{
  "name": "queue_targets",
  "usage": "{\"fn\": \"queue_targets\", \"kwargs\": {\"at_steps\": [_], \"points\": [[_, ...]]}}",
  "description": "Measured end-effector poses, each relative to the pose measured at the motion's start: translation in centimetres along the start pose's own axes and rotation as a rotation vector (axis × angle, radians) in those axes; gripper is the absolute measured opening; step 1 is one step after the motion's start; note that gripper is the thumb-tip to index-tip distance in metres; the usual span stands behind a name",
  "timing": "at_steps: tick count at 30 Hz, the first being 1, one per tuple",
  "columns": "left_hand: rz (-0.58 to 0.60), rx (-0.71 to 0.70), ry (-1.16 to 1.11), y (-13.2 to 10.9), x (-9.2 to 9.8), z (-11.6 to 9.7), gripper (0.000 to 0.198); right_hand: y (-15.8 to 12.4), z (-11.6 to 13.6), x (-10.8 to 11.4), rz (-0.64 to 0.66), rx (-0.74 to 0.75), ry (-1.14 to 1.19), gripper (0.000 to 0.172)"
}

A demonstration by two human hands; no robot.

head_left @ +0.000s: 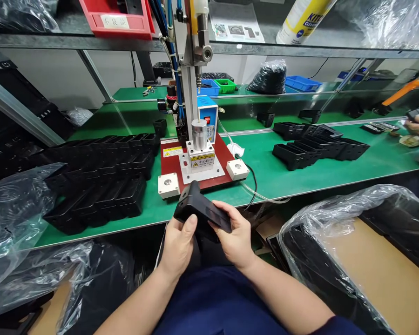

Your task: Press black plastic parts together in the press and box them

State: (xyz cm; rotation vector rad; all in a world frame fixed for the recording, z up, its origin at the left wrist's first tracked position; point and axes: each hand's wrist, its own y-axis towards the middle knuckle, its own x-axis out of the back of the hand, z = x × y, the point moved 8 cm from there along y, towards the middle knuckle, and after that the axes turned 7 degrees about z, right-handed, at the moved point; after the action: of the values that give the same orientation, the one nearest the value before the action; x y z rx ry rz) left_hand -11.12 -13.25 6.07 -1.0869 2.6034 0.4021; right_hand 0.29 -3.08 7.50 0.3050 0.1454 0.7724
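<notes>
- Black housing (pixel 200 204): held tilted near the front edge of the green bench (pixel 153 215) — one end gripped by the left hand (pixel 177 246), the other by the right hand (pixel 237 232), fingers closed on it.
- Drop judged possible if either grip is loosened.
- White button box (pixel 168 186): just beyond; could be knocked by a careless lift.
- Housing rows (pixel 101 197), left: could be disturbed by a sideways swing.
</notes>
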Motion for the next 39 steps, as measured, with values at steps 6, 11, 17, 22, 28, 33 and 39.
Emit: {"fn": "queue_targets", "kwargs": {"at_steps": [6, 11, 17, 22, 28, 33, 39], "points": [[-0.113, -0.003, -0.181, -1.4, -0.7, 1.1, 0.043, -0.9, 0.0, -0.7, 0.078, 0.052, -0.146, 0.047], [-0.133, -0.054, -0.161, -1.9, -0.9, 1.0, 0.035, -1.2, 0.8, -0.7, 0.103, 0.056, -0.149, 0.033], [-0.193, -0.004, -0.169, -2.1, -1.3, 1.3, 0.037, -1.6, -0.1, -0.8, 0.086, 0.06, -0.146, 0.029], [-0.195, 0.007, -0.166, -2.4, -1.8, 0.9, 0.04, -2.2, 0.5, -1.2, 0.109, 0.115, -0.147, 0.031], [-0.188, 0.021, -0.146, -2.2, -1.9, 0.9, 0.041, -2.8, 0.2, -1.1, 0.048, 0.097, -0.14, 0.025], [-0.217, 0.059, -0.113, -2.1, -1.5, 2.1, 0.043, -2.2, -0.4, -1.3, 0.217, 0.041, -0.197, 0.037], [-0.033, 0.106, 0.07, -1.9, -2.5, 1.8, 0.041, -1.6, -1.5, 0.1, 0.188, -0.036, -0.036, 0.038]]}}
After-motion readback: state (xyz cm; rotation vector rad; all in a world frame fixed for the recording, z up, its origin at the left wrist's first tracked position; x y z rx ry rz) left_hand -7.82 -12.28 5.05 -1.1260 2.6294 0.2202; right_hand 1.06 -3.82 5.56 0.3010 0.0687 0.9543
